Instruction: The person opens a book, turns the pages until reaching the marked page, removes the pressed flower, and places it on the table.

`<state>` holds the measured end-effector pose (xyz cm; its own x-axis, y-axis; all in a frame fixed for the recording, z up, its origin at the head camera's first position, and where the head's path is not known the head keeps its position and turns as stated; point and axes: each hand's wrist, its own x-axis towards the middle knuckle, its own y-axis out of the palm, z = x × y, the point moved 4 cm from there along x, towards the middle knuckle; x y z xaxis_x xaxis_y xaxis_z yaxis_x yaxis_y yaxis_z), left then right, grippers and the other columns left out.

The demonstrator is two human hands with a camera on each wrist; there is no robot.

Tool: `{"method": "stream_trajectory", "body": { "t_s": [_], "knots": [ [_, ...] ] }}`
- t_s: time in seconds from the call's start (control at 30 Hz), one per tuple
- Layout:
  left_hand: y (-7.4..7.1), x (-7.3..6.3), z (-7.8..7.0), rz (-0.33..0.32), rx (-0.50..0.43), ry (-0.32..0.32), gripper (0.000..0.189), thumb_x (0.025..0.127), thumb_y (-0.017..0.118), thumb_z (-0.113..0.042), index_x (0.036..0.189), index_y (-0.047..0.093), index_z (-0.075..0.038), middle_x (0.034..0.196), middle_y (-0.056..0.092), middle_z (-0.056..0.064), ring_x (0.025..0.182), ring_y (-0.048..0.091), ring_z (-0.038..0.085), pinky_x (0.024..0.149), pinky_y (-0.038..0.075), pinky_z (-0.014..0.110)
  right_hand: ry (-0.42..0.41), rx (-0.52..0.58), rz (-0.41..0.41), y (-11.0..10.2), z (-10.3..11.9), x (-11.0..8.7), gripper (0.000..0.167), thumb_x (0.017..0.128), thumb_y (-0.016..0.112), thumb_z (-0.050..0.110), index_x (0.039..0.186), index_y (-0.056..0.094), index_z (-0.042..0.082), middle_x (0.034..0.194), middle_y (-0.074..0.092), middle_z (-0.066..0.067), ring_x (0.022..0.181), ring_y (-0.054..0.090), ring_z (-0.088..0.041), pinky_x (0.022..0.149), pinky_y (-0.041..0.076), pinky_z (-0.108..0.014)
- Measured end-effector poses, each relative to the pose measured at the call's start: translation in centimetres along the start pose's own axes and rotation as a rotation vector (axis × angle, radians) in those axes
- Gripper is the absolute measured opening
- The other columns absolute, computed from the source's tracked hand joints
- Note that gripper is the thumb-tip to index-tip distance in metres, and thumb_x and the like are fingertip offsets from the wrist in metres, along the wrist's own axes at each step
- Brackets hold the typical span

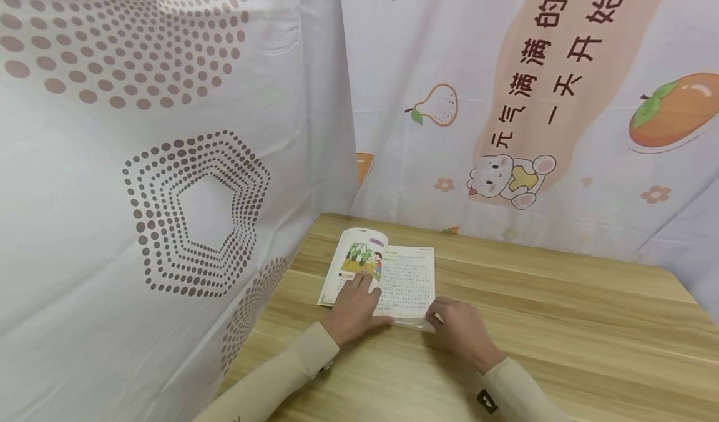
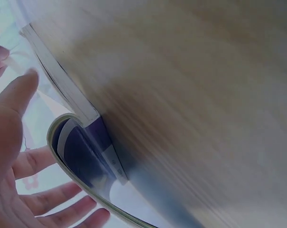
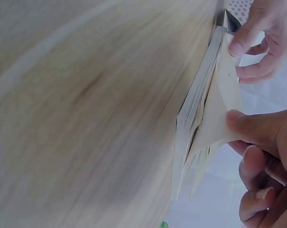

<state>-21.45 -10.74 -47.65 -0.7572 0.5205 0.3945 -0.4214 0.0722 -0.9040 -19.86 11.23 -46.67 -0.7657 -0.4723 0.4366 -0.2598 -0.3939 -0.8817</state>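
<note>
An open book [image 1: 409, 278] lies on the wooden table, with a coloured picture on its left page and printed text on its right. My left hand [image 1: 354, 306] rests on the book near the fold. In the left wrist view its fingers [image 2: 36, 164] are spread and fairly straight against the curved left pages. At the lower right corner, my right hand [image 1: 462, 329] pinches a page. The right wrist view shows that page [image 3: 221, 111] lifted and bent between thumb and finger, above the thick block of pages [image 3: 195, 104].
The wooden table [image 1: 562, 303] extends to the right of the book. A white curtain with brown dots [image 1: 196, 222] hangs close on the left. Behind the table hangs another curtain [image 1: 393, 178] printed with fruit and characters.
</note>
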Motion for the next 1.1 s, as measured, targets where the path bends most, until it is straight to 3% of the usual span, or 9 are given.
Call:
{"method": "stream_trajectory", "body": {
  "t_s": [0.1, 0.23, 0.43, 0.47, 0.57, 0.73, 0.9, 1.0, 1.1],
  "knots": [
    [0.2, 0.1, -0.1, 0.017, 0.014, -0.015, 0.064, 0.077, 0.070, -0.078, 0.085, 0.070, -0.014, 0.106, 0.064, 0.011, 0.103, 0.060, 0.028, 0.075, 0.055, 0.038, 0.005, -0.001, -0.022, -0.2, -0.1, 0.0, 0.017, 0.079, 0.089, 0.012, 0.079, 0.074, 0.020, 0.087, 0.071, 0.011, 0.068, 0.064, -0.005, 0.059, 0.052, -0.025],
    [0.1, 0.2, -0.2, -0.002, 0.032, -0.023, 0.055, 0.083, 0.074, -0.068, 0.089, 0.074, -0.014, 0.104, 0.066, 0.012, 0.105, 0.062, 0.030, 0.075, 0.057, 0.039, -0.018, 0.027, -0.118, -0.6, 0.0, -0.1, 0.021, 0.076, 0.091, 0.010, 0.081, 0.073, 0.019, 0.092, 0.072, 0.009, 0.069, 0.065, -0.006, 0.056, 0.051, -0.024],
    [0.0, 0.4, -0.3, -0.059, 0.039, -0.045, 0.027, 0.088, 0.074, -0.041, 0.088, 0.073, -0.013, 0.090, 0.065, 0.008, 0.092, 0.063, 0.027, 0.062, 0.051, 0.036, -0.015, 0.058, -0.223, -1.0, -0.4, -0.3, 0.039, 0.074, 0.093, 0.008, 0.107, 0.072, 0.010, 0.107, 0.073, -0.005, 0.048, 0.033, 0.002, 0.042, 0.033, -0.016],
    [0.0, 0.5, -0.3, -0.062, 0.043, -0.053, 0.026, 0.089, 0.073, -0.039, 0.088, 0.073, -0.013, 0.090, 0.065, 0.009, 0.092, 0.063, 0.028, 0.062, 0.051, 0.036, -0.002, 0.059, -0.218, -1.0, -0.5, -0.3, 0.044, 0.074, 0.093, 0.009, 0.112, 0.071, 0.009, 0.109, 0.073, -0.007, 0.047, 0.027, 0.003, 0.041, 0.030, -0.016],
    [0.0, 0.6, -0.1, -0.047, 0.077, -0.075, 0.030, 0.092, 0.069, -0.040, 0.093, 0.075, -0.011, 0.093, 0.068, 0.010, 0.092, 0.066, 0.029, 0.066, 0.054, 0.039, 0.042, 0.059, -0.172, -1.1, -0.7, -0.4, 0.048, 0.076, 0.092, 0.012, 0.118, 0.071, 0.010, 0.112, 0.073, -0.008, 0.049, 0.030, 0.001, 0.042, 0.031, -0.018],
    [-0.1, 0.8, 0.3, -0.036, 0.127, -0.104, 0.033, 0.095, 0.066, -0.034, 0.108, 0.073, -0.005, 0.094, 0.071, 0.011, 0.085, 0.068, 0.027, 0.068, 0.057, 0.039, 0.065, 0.034, -0.045, -0.4, -0.7, -0.6, 0.039, 0.077, 0.091, 0.015, 0.112, 0.074, 0.013, 0.112, 0.072, -0.004, 0.064, 0.058, -0.010, 0.053, 0.048, -0.025],
    [-0.4, 0.7, 0.6, -0.074, 0.115, -0.107, 0.037, 0.096, 0.064, -0.014, 0.128, 0.060, 0.003, 0.088, 0.068, 0.010, 0.068, 0.063, 0.021, 0.055, 0.053, 0.031, 0.051, 0.017, 0.000, 0.2, -0.6, -0.8, 0.034, 0.076, 0.091, 0.014, 0.105, 0.075, 0.015, 0.110, 0.074, -0.001, 0.083, 0.072, -0.019, 0.061, 0.057, -0.033],
    [-0.5, 0.6, 0.8, -0.061, 0.085, -0.123, 0.058, 0.092, 0.073, -0.010, 0.143, 0.049, 0.002, 0.106, 0.069, 0.014, 0.073, 0.063, 0.022, 0.056, 0.053, 0.030, 0.051, 0.013, 0.013, 0.5, -0.5, -0.8, 0.032, 0.076, 0.091, 0.014, 0.103, 0.075, 0.015, 0.109, 0.074, -0.001, 0.086, 0.073, -0.020, 0.065, 0.059, -0.036],
    [-0.6, 0.5, 1.0, -0.018, 0.062, -0.135, 0.092, 0.075, 0.093, -0.017, 0.151, 0.042, -0.002, 0.133, 0.059, 0.022, 0.097, 0.065, 0.030, 0.073, 0.058, 0.036, 0.048, 0.013, 0.042, 0.6, -0.4, -0.8, 0.030, 0.076, 0.091, 0.017, 0.102, 0.076, 0.013, 0.110, 0.074, -0.002, 0.086, 0.073, -0.020, 0.069, 0.060, -0.038]
  ]
}}
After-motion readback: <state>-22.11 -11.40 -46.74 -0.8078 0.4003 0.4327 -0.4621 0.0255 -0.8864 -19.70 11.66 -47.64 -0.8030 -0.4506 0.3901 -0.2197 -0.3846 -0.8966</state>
